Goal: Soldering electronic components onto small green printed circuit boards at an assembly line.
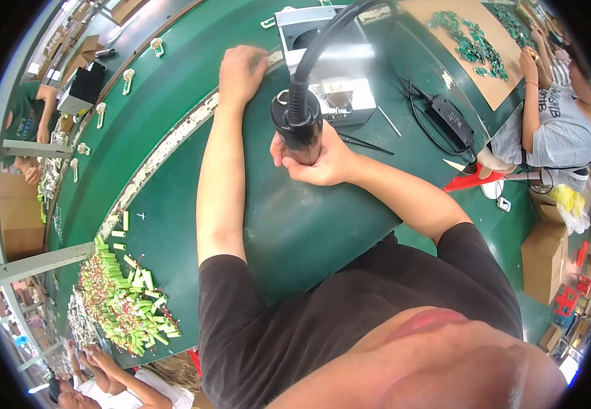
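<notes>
My right hand (326, 160) is wrapped round a black cylindrical hand tool (298, 126) with a ribbed sleeve and a thick black cable arching up from its top. Its lower end is hidden by my fingers, and I cannot tell its exact kind. My left hand (241, 75) rests at the worn pale rim (203, 112) of the green conveyor, loosely bent, thumb apart, with nothing visible in it. Just beyond the tool stands a shiny metal box-like device (350, 95), partly covered by the cable. A thin metal rod (389, 121) and dark tweezers (367, 144) lie beside it.
Green-wrapped cells with red wires (131, 300) are heaped at the left on the green table (295, 232). A black power adapter (451, 123) and red-handled scissors (469, 178) lie right. Green circuit boards (479, 51) cover cardboard at the far right. Co-workers sit on both sides.
</notes>
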